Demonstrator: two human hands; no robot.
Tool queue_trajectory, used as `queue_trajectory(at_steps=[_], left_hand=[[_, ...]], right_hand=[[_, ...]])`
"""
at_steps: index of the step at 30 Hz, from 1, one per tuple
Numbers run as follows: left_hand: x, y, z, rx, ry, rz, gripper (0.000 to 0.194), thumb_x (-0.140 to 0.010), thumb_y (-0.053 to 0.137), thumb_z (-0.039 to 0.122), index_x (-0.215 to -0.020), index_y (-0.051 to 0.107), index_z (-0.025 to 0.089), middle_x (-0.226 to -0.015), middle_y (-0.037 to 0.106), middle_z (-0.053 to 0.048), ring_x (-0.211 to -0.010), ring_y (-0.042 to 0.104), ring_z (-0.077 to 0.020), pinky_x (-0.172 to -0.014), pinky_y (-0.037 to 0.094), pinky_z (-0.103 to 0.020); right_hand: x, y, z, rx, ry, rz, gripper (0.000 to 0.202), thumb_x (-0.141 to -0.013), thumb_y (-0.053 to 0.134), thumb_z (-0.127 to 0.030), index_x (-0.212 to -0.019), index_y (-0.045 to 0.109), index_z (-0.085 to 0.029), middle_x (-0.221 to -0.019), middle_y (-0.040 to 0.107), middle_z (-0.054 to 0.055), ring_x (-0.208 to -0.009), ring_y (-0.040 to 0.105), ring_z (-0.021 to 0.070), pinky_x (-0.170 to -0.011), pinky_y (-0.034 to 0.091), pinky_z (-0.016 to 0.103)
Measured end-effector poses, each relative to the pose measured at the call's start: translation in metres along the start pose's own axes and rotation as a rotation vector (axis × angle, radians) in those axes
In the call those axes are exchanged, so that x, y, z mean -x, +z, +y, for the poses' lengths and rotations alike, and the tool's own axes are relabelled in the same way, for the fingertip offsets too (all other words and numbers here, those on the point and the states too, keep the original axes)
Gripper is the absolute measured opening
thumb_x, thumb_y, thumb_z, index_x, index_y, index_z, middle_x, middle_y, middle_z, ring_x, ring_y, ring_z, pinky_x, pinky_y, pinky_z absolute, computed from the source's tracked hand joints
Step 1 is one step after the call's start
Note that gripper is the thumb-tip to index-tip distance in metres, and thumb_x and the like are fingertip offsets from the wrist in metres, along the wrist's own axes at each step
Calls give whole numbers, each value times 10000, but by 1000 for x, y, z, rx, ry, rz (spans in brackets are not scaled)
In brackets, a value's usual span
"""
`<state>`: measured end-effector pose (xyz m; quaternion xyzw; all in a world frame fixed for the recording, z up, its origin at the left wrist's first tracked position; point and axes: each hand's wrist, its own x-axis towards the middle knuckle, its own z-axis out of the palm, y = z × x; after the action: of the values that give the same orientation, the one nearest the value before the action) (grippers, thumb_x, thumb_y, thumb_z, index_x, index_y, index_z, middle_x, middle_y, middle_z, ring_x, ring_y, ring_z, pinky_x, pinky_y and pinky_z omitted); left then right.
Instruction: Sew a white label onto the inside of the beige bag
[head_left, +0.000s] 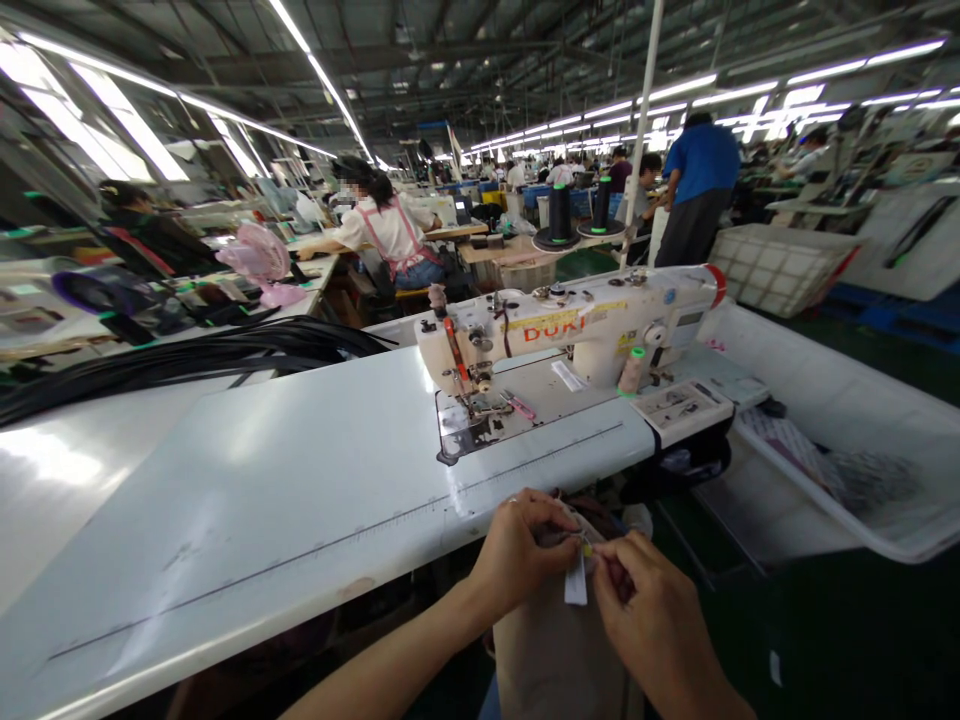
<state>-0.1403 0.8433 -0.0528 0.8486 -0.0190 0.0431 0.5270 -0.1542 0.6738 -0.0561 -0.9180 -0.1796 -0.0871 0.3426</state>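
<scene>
We hold both hands together just below the near edge of the sewing table (pixel 300 480), in front of the sewing machine (pixel 570 335): the left hand (pixel 517 550) pinches the top of a small white tag (pixel 576 582) between thumb and fingertips. The right hand (pixel 652 610) has its fingers curled and pressed against the tag's other side. The tag hangs over beige fabric (pixel 555 650) in our lap, probably kept close for a clear view.

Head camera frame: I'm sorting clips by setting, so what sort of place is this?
Most likely a garment factory floor. An industrial sewing machine sits on a long white table, thread cones stand behind, and other people work at rows of similar stations under strip lights.
</scene>
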Motion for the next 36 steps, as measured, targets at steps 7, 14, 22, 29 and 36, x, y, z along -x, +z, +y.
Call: queue_trajectory(at_steps=[7,14,22,29,36], left_hand=[[3,3,6,-129,127,62,133,-608,743,93,-661,732,215,-747,698,-26,-917,608,-221,-969,376,-421],[3,3,5,-123,170,49,170,-595,747,75,-680,749,223,-703,704,-30,-907,607,-229,-957,387,-433],[2,1,3,-8,104,-44,117,-653,742,146,-741,756,221,-775,698,-49,-984,568,-225,-859,466,-331],[2,0,-5,55,188,-56,150,-682,714,107,-780,747,216,-780,705,-38,-988,544,-207,-862,458,-305],[-1,-1,-5,32,121,-114,183,-680,731,127,-826,759,234,-851,691,-40,-991,549,-198,-858,455,-285]], right_hand=[[-2,11,-4,78,14,32,182,-867,463,-217,-724,573,-197,-701,566,33,-598,590,169,-557,429,282],[-5,3,-4,-53,80,-91,205,-886,435,-241,-877,637,-206,-808,641,59,-748,648,206,-663,489,322],[-9,-1,-2,-277,214,-137,164,-884,437,-338,-885,528,-202,-804,651,46,-718,647,181,-654,488,299],[-46,-16,17,-492,326,-325,310,-797,566,-449,-735,646,-156,-741,637,50,-704,567,173,-645,399,286],[-65,-12,29,-781,458,-649,302,-699,662,-425,-709,635,-124,-561,551,-34,-510,438,75,-514,312,216]])
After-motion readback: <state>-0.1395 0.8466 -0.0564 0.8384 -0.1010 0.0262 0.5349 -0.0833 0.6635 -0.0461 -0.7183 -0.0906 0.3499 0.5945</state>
